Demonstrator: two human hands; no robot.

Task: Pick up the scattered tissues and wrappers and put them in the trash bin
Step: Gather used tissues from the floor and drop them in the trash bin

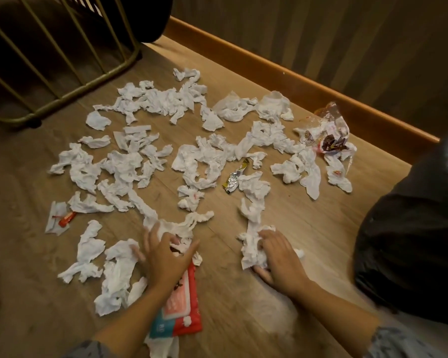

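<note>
Several crumpled white tissues (199, 161) lie scattered over the wooden floor (308, 215). My left hand (166, 257) is down on a clump of tissue (176, 228) near the front, fingers curled into it. My right hand (279, 257) presses on another white tissue wad (251, 251), fingers closing over it. A red and pink wrapper pack (181, 306) lies under my left forearm. A silver foil wrapper (234, 178) sits in the middle, a clear printed plastic wrapper (330, 130) at the far right, a small red-marked wrapper (60, 219) at the left.
A black trash bag (411, 241) bulges at the right edge, close to my right arm. A brass-coloured metal frame (70, 96) stands at the back left. A wooden skirting board (295, 76) and wall run along the far side.
</note>
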